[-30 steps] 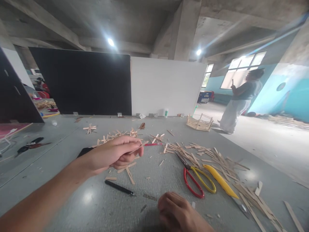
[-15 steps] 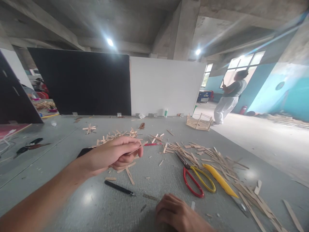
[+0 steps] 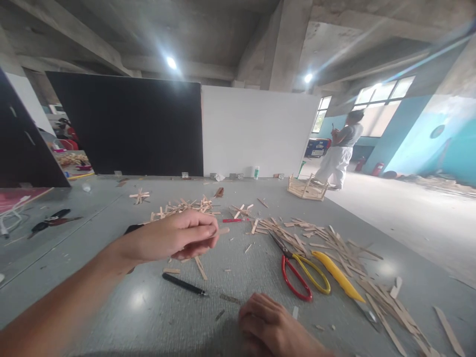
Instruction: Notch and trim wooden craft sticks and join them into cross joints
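- My left hand (image 3: pixel 178 237) hovers above the grey bench (image 3: pixel 148 297), its grip pinched closed on a thin wooden stick (image 3: pixel 222 230) whose tip pokes out past my fingertips.
- My right hand (image 3: pixel 269 327) rests low on the bench near the bottom edge, fingers curled; I cannot tell whether it holds anything.
- A black pen (image 3: pixel 184 284) lies just below my left hand.
- Red and yellow scissors (image 3: pixel 301 275) and a yellow knife (image 3: pixel 340 276) lie to the right among scattered sticks (image 3: pixel 334 243).
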`<action>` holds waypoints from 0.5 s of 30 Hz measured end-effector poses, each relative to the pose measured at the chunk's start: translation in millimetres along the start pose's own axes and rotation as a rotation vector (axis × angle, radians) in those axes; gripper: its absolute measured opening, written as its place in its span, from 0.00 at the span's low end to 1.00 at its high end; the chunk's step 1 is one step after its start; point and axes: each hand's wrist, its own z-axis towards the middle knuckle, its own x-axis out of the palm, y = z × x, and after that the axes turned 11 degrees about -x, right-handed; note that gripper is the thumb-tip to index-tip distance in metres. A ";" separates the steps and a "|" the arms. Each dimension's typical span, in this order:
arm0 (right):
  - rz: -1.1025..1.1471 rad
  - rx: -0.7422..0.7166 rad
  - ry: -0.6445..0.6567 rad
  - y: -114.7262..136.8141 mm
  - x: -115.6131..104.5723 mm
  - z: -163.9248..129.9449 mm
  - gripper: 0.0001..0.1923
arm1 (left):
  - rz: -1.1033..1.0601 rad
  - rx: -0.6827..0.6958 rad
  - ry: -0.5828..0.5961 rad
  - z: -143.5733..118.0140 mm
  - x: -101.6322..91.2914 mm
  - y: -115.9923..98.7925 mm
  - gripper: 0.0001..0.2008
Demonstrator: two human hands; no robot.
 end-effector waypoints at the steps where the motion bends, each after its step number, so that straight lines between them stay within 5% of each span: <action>1: 0.018 0.003 0.018 0.4 -0.9 0.4 0.02 | 0.084 -0.012 -0.037 0.0 3.5 -0.6 0.17; 7: -0.166 -0.084 0.078 1.6 9.8 2.7 0.04 | 0.571 0.030 -0.212 2.8 46.8 7.8 0.18; 11: -0.312 0.130 -0.012 -8.1 14.4 -2.1 0.04 | 0.993 0.050 -0.091 14.0 76.6 28.8 0.13; 15: -0.438 0.319 -0.107 -29.1 7.0 -14.6 0.15 | 1.039 0.089 0.055 29.5 96.2 48.9 0.07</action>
